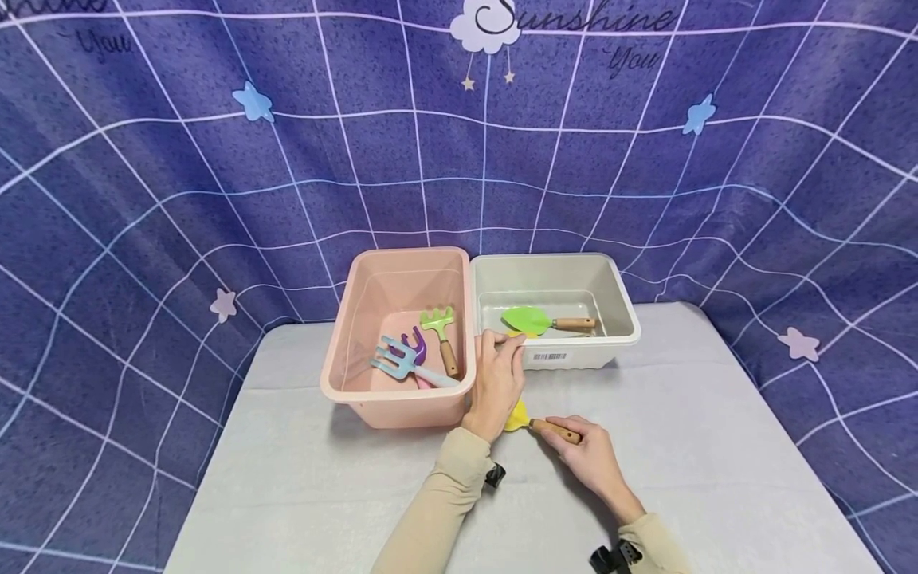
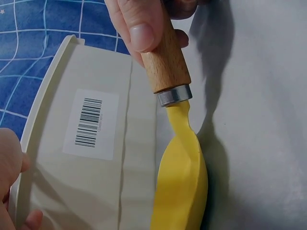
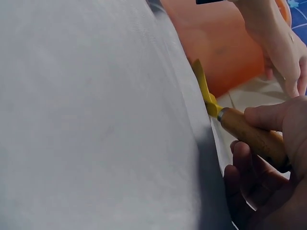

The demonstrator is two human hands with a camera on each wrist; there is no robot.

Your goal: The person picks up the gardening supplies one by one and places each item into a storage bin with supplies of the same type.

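Right hand (image 1: pixel 591 458) grips the yellow trowel (image 2: pixel 180 179) by its wooden handle (image 2: pixel 165 60), thumb on top and fingers (image 3: pixel 242 179) curled under, clamped on the wood just behind the metal ferrule (image 2: pixel 175 95). Trowel sits low over the bench (image 1: pixel 323 478), in front of the grey bin (image 1: pixel 631 327), blade pointing toward the gap between the two bins; whether the blade tip touches the cloth cannot be told. Left hand (image 1: pixel 495 383) rests at the front rim of the grey bin, where it meets the pink bin (image 1: pixel 337 375); its fingers (image 1: pixel 511 340) are bent over the rim edge, apparently steadying it, nothing else in them. Handling estimate: small tool, light, one hand suffices. Handle is bare turned wood, dry-looking, good friction; best hold is where it is now, mid-handle to ferrule. Blade is thin with a glossy painted or plastic finish, likely slippery and with narrow edges, poor place to pinch. Neck between ferrule and blade is slender and curved, the probable weak point if levered. Stiff overall, not fragile. Grey bin holds a green trowel (image 1: pixel 531 320); pink bin holds a green rake (image 1: pixel 439 323), a blue fork (image 1: pixel 398 359) and a purple tool (image 1: pixel 418 344) partly hidden under it.
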